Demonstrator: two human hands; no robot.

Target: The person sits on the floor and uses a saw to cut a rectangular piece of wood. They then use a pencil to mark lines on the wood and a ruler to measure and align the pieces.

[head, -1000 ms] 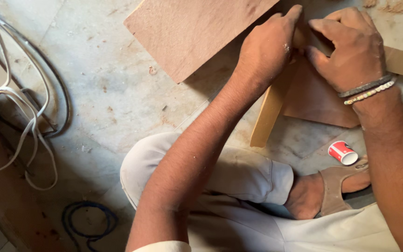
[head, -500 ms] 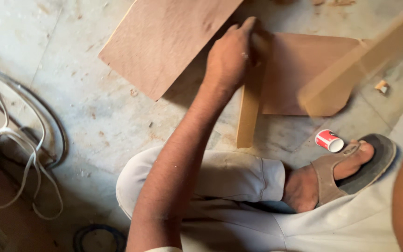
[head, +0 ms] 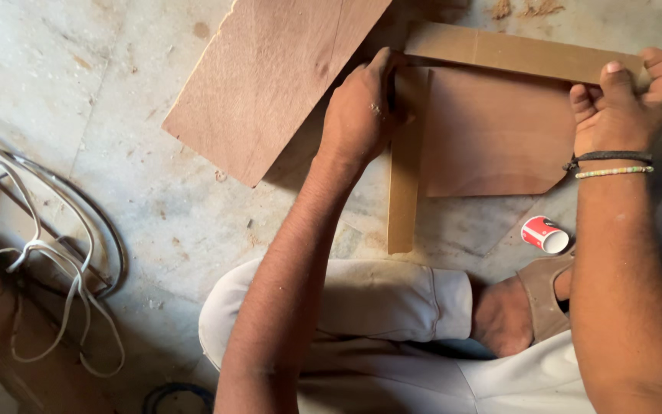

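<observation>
1. Left hand (head: 362,115): grip closed on the top end of the upright wood strip (head: 404,176), at the corner where it meets the horizontal wood strip (head: 515,55).
2. Right hand (head: 622,103): fingers curled shut over the 3 o'clock end of the horizontal strip.
3. Strips form an L on the floor (head: 116,115), bordering a small plywood panel (head: 492,134) at its 9 and 12 o'clock edges.
4. Large plywood sheet (head: 270,69) lies at 10 o'clock of the left hand.
5. Red paper cup (head: 543,234) lies on its side at 5 o'clock of the panel, just beside a sandalled foot (head: 522,310).
6. White cables (head: 47,261) lie at 8 o'clock, well apart.
</observation>
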